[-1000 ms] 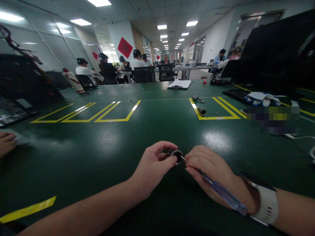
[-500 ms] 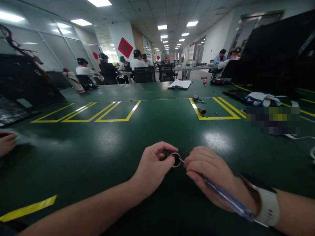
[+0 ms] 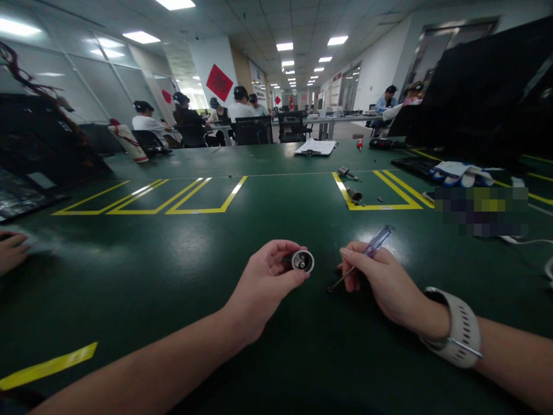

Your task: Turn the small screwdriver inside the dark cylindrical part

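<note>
My left hand (image 3: 268, 282) holds a round metal housing (image 3: 303, 261) between thumb and fingers, its open end facing me, with small metal parts visible inside. My right hand (image 3: 375, 274) grips a screwdriver (image 3: 377, 241) with a clear purplish handle. The handle points up and away, and the dark shaft slants down to the left, its tip apart from the housing. Beyond, in a yellow-taped box, lie a metal cup-like part (image 3: 355, 196) and a small metal assembly (image 3: 345, 172).
A clipboard with paper (image 3: 315, 147), a red-tipped item (image 3: 360, 144) and a black tool (image 3: 386, 143) lie farther back. Gloves (image 3: 462, 173) rest at the right. Another person's hand (image 3: 12, 251) is at the left edge. Several people sit in the background.
The screwdriver has come away from the housing and been turned round, its handle now pointing up. My right hand has rotated with it. The housing's opening now faces me more.
</note>
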The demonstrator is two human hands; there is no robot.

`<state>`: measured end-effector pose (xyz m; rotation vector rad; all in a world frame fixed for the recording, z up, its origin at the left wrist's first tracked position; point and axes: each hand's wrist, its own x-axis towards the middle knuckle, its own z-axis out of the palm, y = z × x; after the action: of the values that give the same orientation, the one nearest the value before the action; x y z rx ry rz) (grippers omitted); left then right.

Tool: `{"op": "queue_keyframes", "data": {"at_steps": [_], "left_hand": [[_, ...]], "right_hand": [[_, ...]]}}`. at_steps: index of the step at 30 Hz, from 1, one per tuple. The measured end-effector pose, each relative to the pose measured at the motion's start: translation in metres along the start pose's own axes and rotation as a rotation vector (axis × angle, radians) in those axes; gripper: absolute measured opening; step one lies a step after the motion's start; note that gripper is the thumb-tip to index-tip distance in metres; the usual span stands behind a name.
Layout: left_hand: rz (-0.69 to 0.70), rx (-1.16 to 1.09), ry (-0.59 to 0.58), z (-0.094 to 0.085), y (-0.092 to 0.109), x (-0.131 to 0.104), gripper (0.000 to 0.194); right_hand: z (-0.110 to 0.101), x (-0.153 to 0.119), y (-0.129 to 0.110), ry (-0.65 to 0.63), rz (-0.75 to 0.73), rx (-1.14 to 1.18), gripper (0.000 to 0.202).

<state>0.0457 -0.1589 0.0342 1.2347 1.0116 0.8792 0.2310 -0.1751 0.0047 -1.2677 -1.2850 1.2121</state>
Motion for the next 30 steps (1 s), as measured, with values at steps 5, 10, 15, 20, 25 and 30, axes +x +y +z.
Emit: {"op": "queue_keyframes", "data": {"at_steps": [5, 10, 15, 20, 25, 30], "left_hand": [[0.004, 0.002, -0.015, 0.0, 0.001, -0.001, 0.031], [0.019, 0.006, -0.025, 0.0, 0.002, -0.001, 0.029], [0.01, 0.0, -0.024, 0.0, 0.002, -0.001, 0.028], [0.011, 0.008, -0.018, 0.001, 0.003, -0.001, 0.027], [0.019, 0.031, 0.0, 0.005, 0.002, -0.003, 0.026], [0.033, 0.091, -0.027, 0.007, -0.001, -0.005, 0.021]], "right_hand": [[0.0, -0.003, -0.002, -0.027, -0.034, -0.15, 0.031], [0.003, -0.006, -0.007, -0.025, -0.108, -0.33, 0.031], [0.005, -0.009, -0.006, 0.007, -0.206, -0.376, 0.033], [0.001, -0.019, -0.004, 0.095, -0.451, -0.259, 0.026], [0.003, -0.03, -0.009, -0.032, -0.769, -0.344, 0.013], [0.012, -0.029, -0.014, -0.083, -0.847, -0.547, 0.01]]}}
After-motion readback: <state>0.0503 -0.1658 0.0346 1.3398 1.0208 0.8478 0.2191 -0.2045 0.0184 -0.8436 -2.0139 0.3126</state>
